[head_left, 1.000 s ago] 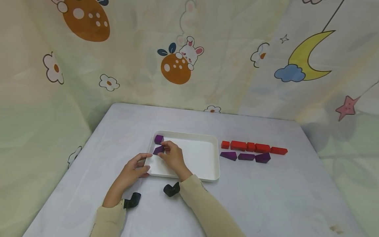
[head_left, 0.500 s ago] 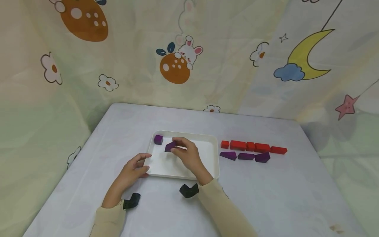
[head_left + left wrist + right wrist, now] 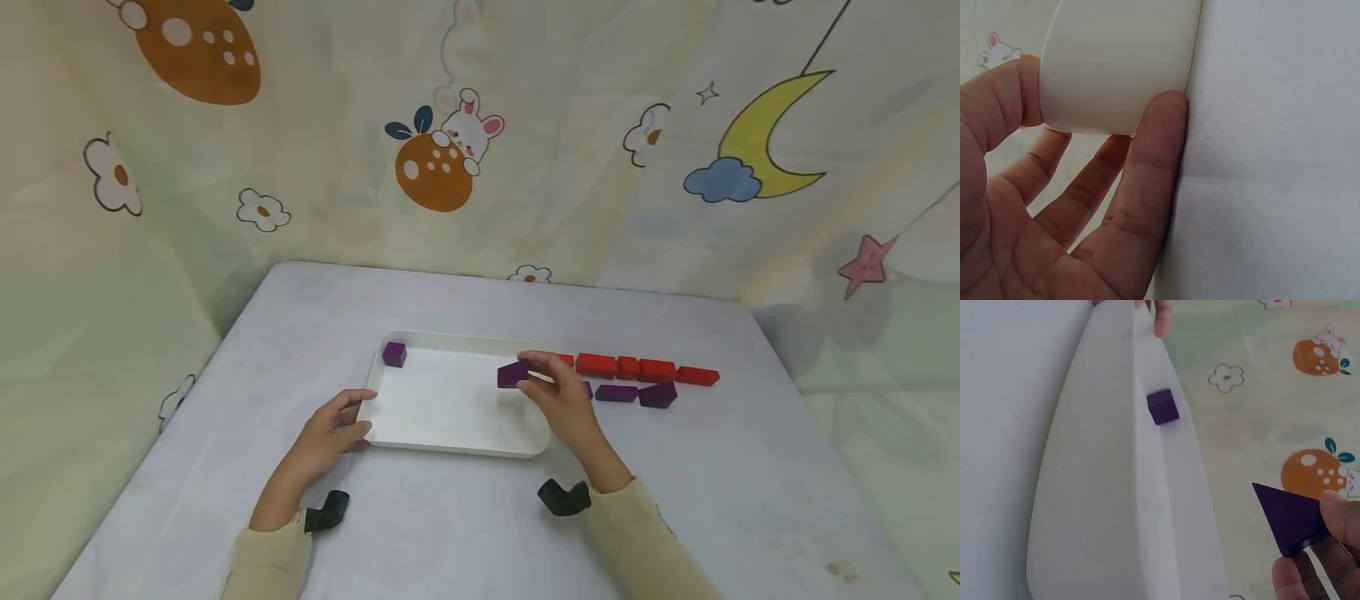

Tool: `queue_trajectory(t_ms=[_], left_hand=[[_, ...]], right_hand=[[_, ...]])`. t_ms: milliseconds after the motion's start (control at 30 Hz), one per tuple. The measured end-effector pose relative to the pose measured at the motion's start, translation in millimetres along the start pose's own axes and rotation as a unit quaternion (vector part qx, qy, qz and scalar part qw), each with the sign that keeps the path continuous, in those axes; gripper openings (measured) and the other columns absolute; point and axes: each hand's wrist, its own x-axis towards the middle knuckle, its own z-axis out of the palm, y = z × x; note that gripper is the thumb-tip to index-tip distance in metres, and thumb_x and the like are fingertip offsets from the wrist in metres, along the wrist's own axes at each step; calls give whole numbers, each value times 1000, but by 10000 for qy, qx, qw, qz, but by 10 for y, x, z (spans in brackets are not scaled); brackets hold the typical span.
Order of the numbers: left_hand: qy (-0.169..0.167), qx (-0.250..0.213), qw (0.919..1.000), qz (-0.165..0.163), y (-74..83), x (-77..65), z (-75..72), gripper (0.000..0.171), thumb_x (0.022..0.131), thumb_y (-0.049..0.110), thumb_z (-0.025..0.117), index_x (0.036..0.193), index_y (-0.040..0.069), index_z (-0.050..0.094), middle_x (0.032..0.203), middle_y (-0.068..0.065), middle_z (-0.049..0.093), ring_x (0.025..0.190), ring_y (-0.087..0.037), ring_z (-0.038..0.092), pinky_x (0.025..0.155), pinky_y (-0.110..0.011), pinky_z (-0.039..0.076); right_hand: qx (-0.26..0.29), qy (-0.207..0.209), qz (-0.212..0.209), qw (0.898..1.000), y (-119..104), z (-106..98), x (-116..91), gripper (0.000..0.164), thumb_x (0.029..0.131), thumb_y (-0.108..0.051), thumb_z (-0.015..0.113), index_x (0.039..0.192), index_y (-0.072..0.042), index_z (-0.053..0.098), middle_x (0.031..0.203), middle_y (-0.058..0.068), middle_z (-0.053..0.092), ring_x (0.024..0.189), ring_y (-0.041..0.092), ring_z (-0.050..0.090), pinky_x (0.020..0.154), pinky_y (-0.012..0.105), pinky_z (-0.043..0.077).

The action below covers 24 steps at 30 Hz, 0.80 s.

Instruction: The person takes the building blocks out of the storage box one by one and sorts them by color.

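Observation:
A white tray [image 3: 450,452] lies on the table. My left hand [image 3: 326,433] holds its near left corner; in the left wrist view the fingers [image 3: 1157,144] lie against the tray's outer wall [image 3: 1116,62]. My right hand [image 3: 566,404] pinches a dark purple block [image 3: 513,374] with slanted sides between thumb and fingertips, over the tray's right end. In the right wrist view this purple block [image 3: 1291,515] looks like a wedge with a pointed corner. Inside the tray's far left corner sits a purple cube [image 3: 394,354].
Right of the tray, red blocks [image 3: 597,365] form a row, its left end partly behind my right hand. Just in front lie more purple blocks [image 3: 617,393], one mostly hidden by that hand. A printed cloth [image 3: 337,167] hangs behind the white table [image 3: 450,533].
My right hand has lifted the purple block from beside the cube and carried it rightward across the tray. The left hand has stayed at the tray's corner.

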Motion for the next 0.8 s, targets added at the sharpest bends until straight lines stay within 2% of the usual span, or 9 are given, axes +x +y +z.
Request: queue_trajectory(t_ms=[100, 333, 500, 600, 733, 800], left_hand=[[3, 13, 10000, 8, 0, -8, -16, 49, 105, 1, 65, 152, 1, 52, 161, -36, 45, 123, -43, 68, 89, -42, 66], [-7, -29, 10000, 49, -6, -14, -34, 49, 105, 1, 65, 152, 0, 52, 160, -36, 46, 124, -43, 67, 88, -40, 66], [-32, -76, 9999, 62, -6, -16, -16, 49, 105, 1, 65, 152, -1, 51, 159, -36, 46, 124, -43, 67, 88, -40, 66], [-37, -85, 9999, 54, -7, -10, -6, 49, 105, 0, 65, 152, -1, 51, 159, -36, 47, 124, -43, 67, 87, -40, 66], [-30, -70, 10000, 42, -5, -1, 2, 49, 105, 1, 65, 152, -1, 51, 158, -37, 47, 123, -43, 68, 87, -40, 66], [-28, -66, 10000, 38, 0, 2, 4, 50, 105, 1, 65, 152, -1, 51, 158, -37, 48, 123, -43, 67, 87, -40, 66]], right_hand=[[-147, 245, -60, 9996, 37, -228, -54, 42, 99, 7, 73, 139, 5, 64, 141, 25, 66, 133, 38, 62, 100, 17, 55], [-501, 787, -113, 9956, 96, -773, -179, 40, 101, 8, 70, 140, 7, 63, 140, 29, 65, 115, -1, 62, 95, 8, 52], [-1049, 1048, -168, 9888, 174, -1164, -290, 41, 102, 8, 67, 143, 7, 61, 139, 27, 65, 111, -12, 58, 92, 5, 50], [-1316, 1267, -147, 9831, 254, -1390, -351, 43, 102, 9, 67, 144, 8, 59, 133, 8, 70, 111, -15, 57, 93, 3, 48], [-1601, 1482, -44, 9759, 358, -1673, -423, 44, 102, 9, 67, 145, 10, 56, 124, -25, 61, 111, -18, 54, 96, 2, 45], [-1766, 1543, 5, 9721, 407, -1797, -457, 42, 103, 9, 66, 144, 10, 56, 122, -29, 59, 111, -19, 53, 96, 1, 44]])
